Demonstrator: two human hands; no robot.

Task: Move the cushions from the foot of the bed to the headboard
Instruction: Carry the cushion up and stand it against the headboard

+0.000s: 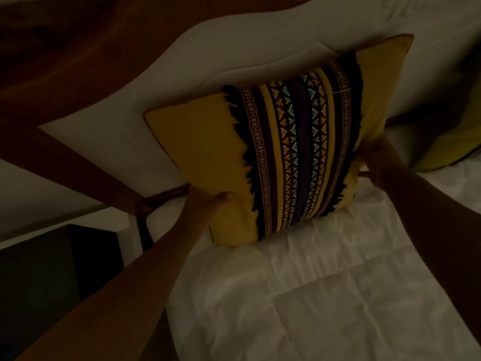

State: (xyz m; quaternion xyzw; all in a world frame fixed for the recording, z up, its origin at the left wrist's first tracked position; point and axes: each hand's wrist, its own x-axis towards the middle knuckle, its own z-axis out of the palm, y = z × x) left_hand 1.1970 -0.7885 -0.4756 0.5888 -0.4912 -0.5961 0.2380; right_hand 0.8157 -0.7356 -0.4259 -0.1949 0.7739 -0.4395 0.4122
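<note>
A yellow cushion (pixel 197 152) with a dark fringed, patterned woven band down its middle stands tilted against the white padded headboard (pixel 234 53). Its lower edge rests on the white quilt (pixel 325 295). My left hand (pixel 210 207) grips the cushion's lower left edge, thumb on the front. My right hand (pixel 374 157) holds its right edge, fingers partly hidden behind the fabric. A second yellow-green cushion (pixel 453 149) lies at the far right, only partly in view.
The room is dim. A white pillow (pixel 429 82) lies behind the cushions at the right. Dark wooden bed-frame posts (pixel 78 168) run along the left, with a white bedside unit (pixel 65 225) and dark floor below.
</note>
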